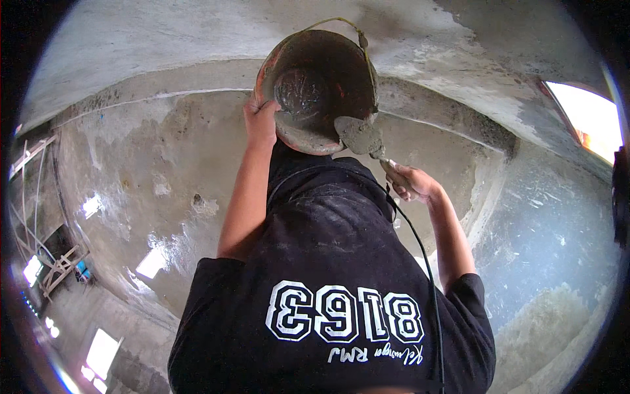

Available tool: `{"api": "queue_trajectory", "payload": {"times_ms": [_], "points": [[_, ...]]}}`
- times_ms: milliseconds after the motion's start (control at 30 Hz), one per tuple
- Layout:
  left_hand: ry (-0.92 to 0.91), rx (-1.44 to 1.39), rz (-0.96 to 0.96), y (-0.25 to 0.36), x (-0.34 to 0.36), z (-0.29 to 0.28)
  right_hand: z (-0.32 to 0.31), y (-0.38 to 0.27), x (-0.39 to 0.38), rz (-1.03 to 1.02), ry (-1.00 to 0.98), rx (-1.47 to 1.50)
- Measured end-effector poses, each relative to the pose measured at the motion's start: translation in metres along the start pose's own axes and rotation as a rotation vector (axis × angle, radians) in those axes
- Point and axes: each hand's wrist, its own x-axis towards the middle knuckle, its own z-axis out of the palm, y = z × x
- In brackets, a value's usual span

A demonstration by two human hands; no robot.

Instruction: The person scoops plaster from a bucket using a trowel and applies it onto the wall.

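My left hand (262, 123) grips the rim of a round, mortar-stained bucket (354, 72), which is tilted so that I look into it. A thin wire handle (338, 20) arches over its far side. Wet grey residue (305, 92) coats the bottom. My right hand (410, 182) is closed around the handle of a trowel (361, 136). The trowel's blade is caked with grey mortar and overlaps the bucket's right lower rim; whether it touches the rim I cannot tell.
A rough cement wall (446, 39) rises beyond the bucket, with a bright opening (587, 118) at right. The grey floor (170, 177) is patchy, with wet shiny spots. Wooden poles (62, 269) stand at far left. A black cable (420, 243) runs down over my dark shirt.
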Motion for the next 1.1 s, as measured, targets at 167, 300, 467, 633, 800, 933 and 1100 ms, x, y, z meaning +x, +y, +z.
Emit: {"api": "queue_trajectory", "payload": {"times_ms": [167, 300, 467, 633, 800, 933, 1100], "points": [[-0.006, 0.048, 0.006, 0.007, -0.004, 0.008, -0.004, 0.015, -0.031, 0.151, 0.082, 0.129], [-0.062, 0.101, 0.055, 0.004, -0.005, 0.018, -0.011, 0.032, -0.047, 0.082, 0.058, 0.109], [0.037, -0.016, -0.045, 0.009, 0.01, 0.0, -0.025, 0.058, -0.084, 0.073, 0.169, 0.121], [0.14, -0.071, -0.121, 0.005, 0.007, -0.012, -0.024, 0.043, -0.101, -0.091, 0.477, -0.103], [-0.161, -0.06, 0.01, 0.003, -0.003, 0.012, -0.008, -0.011, -0.102, -0.303, 0.697, -0.795], [-0.157, 0.039, 0.0, 0.013, -0.01, 0.023, 0.01, -0.037, -0.087, -0.725, 0.732, -0.945], [-0.243, 0.033, 0.02, 0.02, -0.017, 0.023, 0.002, -0.071, -0.073, -0.203, 0.441, -0.955]]}}
